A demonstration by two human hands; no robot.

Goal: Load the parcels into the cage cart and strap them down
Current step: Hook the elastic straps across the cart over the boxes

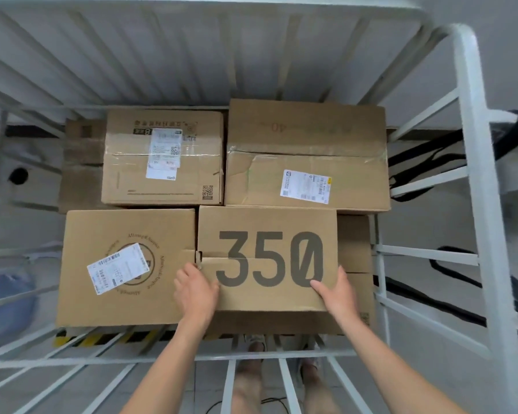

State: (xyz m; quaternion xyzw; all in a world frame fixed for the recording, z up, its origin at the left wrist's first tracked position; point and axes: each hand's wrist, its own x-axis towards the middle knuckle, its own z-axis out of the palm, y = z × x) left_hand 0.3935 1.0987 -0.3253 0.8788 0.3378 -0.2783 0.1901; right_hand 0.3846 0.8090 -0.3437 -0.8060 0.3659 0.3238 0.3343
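Note:
I look down into a white cage cart [473, 180] holding several brown cardboard parcels. A box printed "350" [266, 234] lies front right on top of another box. My left hand [195, 291] grips its near left edge and my right hand [338, 294] grips its near right corner. Left of it sits a box with a round logo and a label [123, 234]. Behind are a taped box with labels [162, 156] and a larger creased box [305, 153].
Black straps [431, 156] hang over the cart's right side bars. A yellow-black hazard strip [96, 339] shows under the front boxes. My legs and shoes [281, 360] stand outside the front bars. A blue object [6, 300] lies beyond the left side.

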